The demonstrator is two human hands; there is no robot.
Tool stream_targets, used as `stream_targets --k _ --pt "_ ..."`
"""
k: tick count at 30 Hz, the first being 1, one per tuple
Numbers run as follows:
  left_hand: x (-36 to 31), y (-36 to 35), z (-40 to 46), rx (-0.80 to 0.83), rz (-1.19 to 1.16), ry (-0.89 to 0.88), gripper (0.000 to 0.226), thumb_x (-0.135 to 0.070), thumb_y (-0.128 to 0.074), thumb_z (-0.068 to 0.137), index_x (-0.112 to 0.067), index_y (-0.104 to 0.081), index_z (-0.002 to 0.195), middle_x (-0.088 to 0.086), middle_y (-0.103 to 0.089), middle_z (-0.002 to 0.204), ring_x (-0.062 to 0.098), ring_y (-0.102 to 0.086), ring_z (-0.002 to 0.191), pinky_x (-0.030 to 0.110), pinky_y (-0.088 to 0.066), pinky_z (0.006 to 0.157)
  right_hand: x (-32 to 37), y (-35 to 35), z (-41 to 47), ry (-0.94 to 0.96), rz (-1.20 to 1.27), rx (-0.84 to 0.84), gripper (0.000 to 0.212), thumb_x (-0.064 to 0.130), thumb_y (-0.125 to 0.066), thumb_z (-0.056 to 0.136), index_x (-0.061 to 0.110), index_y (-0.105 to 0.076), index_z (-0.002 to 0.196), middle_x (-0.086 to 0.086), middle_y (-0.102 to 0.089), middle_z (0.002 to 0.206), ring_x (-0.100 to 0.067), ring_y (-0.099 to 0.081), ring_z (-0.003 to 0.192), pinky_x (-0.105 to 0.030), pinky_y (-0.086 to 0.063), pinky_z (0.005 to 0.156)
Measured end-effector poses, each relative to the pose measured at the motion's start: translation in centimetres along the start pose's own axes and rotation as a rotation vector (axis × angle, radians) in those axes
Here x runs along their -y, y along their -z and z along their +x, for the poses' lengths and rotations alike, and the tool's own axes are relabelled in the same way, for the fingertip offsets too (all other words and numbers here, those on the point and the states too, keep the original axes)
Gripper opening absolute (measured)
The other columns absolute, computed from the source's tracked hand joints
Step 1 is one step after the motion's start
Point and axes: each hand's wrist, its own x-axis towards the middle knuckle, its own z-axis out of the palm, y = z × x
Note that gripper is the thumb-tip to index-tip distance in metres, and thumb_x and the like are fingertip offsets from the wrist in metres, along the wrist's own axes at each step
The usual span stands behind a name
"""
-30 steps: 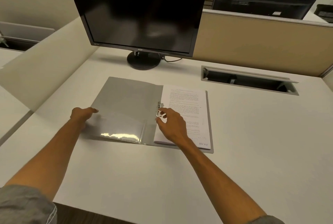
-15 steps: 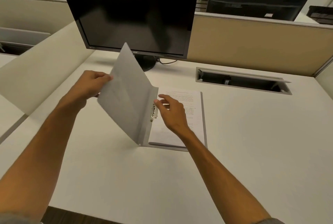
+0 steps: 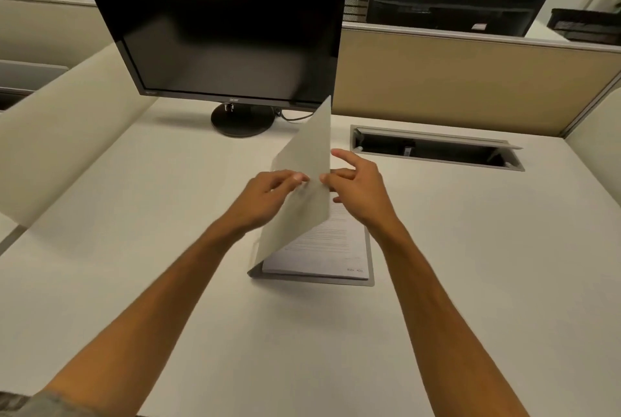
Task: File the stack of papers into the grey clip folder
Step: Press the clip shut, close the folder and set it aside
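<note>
Fingers (image 3: 297, 178) w/ folder cover (image 3: 302, 188) between.

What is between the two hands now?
In the head view, the raised grey folder cover stands between the left hand and right hand.

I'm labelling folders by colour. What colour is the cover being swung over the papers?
Plain grey, no pattern: the folder cover, clearest in the head view.

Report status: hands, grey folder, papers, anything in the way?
Left hand pinching raised grey folder cover; right hand open beside it. White paper stack lying inside the folder. Nothing obstructing.
</note>
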Motion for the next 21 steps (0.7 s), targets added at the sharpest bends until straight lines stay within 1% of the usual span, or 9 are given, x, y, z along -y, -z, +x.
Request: stream_targets --k 2,5,6,10,13,15,17,19,21 --pt "0.8 -1.0 0.2 0.018 -0.009 0.025 0.040 -0.050 -0.045 0.095 -0.025 -0.066 0.118 -0.002 -0.063 0.123 0.019 -0.058 0.110 0.042 -0.047 0.096 -1.2 1.2 -0.2 -0.011 -0.043 -0.027 0.050 0.016 -0.065 0.089 0.021 -0.049 0.135 -0.007 -0.064 0.127 -0.022 -0.065 0.106 -0.043 -0.054 0.090" --pt "3.1 -2.1 0.2 -0.010 0.085 0.065 0.038 -0.045 -0.050 0.094 -0.021 -0.064 0.121 -0.001 -0.064 0.123 0.016 -0.058 0.110 0.028 -0.043 0.086 -3.7 2.8 -0.6 -0.037 -0.098 -0.069 0.045 0.013 -0.064 0.089 0.019 -0.053 0.132 -0.005 -0.063 0.127 -0.017 -0.063 0.102 -0.039 -0.054 0.088" --pt "4.1 -2.4 0.1 -0.037 0.152 0.090 0.040 -0.046 -0.052 0.093 -0.020 -0.063 0.122 0.000 -0.063 0.124 0.017 -0.058 0.111 0.028 -0.044 0.085 -4.6 3.3 -0.7 -0.049 -0.120 -0.084 0.044 0.013 -0.063 0.090 0.019 -0.054 0.132 -0.005 -0.063 0.127 -0.016 -0.063 0.100 -0.037 -0.054 0.087" --pt "7.9 -3.1 -0.5 -0.074 0.459 0.275 0.060 -0.059 -0.049 0.088 -0.016 -0.054 0.130 0.008 -0.053 0.135 0.027 -0.053 0.120 0.042 -0.045 0.093 -8.5 4.1 -1.0 -0.130 -0.207 -0.146 0.041 0.012 -0.062 0.089 0.015 -0.057 0.130 -0.008 -0.066 0.121 -0.016 -0.061 0.093 -0.031 -0.051 0.082" --pt "9.7 -3.4 -0.9 -0.049 0.560 0.424 0.078 -0.072 -0.045 0.082 -0.009 -0.052 0.129 0.013 -0.051 0.133 0.031 -0.051 0.120 0.044 -0.046 0.091 -10.8 4.0 -1.4 -0.200 -0.229 -0.181 0.038 0.014 -0.064 0.087 0.009 -0.060 0.125 -0.010 -0.067 0.117 -0.022 -0.063 0.095 -0.030 -0.049 0.083" --pt "10.4 -3.7 -0.9 -0.046 0.563 0.488 0.086 -0.078 -0.042 0.077 -0.008 -0.054 0.125 0.013 -0.051 0.130 0.032 -0.050 0.119 0.045 -0.046 0.089 -12.0 3.7 -1.6 -0.243 -0.269 -0.187 0.034 0.020 -0.067 0.086 0.005 -0.064 0.116 -0.009 -0.067 0.107 -0.027 -0.064 0.095 -0.032 -0.049 0.082" --pt "10.7 -4.0 -0.9 -0.062 0.530 0.508 0.088 -0.080 -0.045 0.074 -0.008 -0.056 0.122 0.012 -0.051 0.126 0.031 -0.050 0.117 0.044 -0.048 0.088 -13.2 3.1 -1.7 -0.269 -0.357 -0.167 0.032 0.029 -0.069 0.084 0.004 -0.066 0.104 -0.006 -0.065 0.096 -0.025 -0.062 0.084 -0.031 -0.047 0.076" --pt "10.9 -4.3 -0.8 -0.082 0.484 0.509 0.087 -0.080 -0.051 0.071 -0.008 -0.058 0.119 0.011 -0.053 0.122 0.031 -0.053 0.113 0.044 -0.050 0.085 -14.5 2.6 -1.7 -0.281 -0.475 -0.142 0.037 0.040 -0.068 0.081 0.006 -0.066 0.096 -0.006 -0.066 0.097 -0.024 -0.061 0.082 -0.032 -0.049 0.073" --pt "11.1 -4.5 -0.7 -0.094 0.412 0.525 0.090 -0.081 -0.056 0.064 -0.010 -0.058 0.119 0.009 -0.057 0.118 0.031 -0.058 0.106 0.044 -0.053 0.082 -15.3 2.1 -1.8 -0.289 -0.548 -0.125 0.042 0.046 -0.067 0.079 0.007 -0.064 0.095 -0.007 -0.062 0.101 -0.028 -0.061 0.089 -0.035 -0.050 0.075"
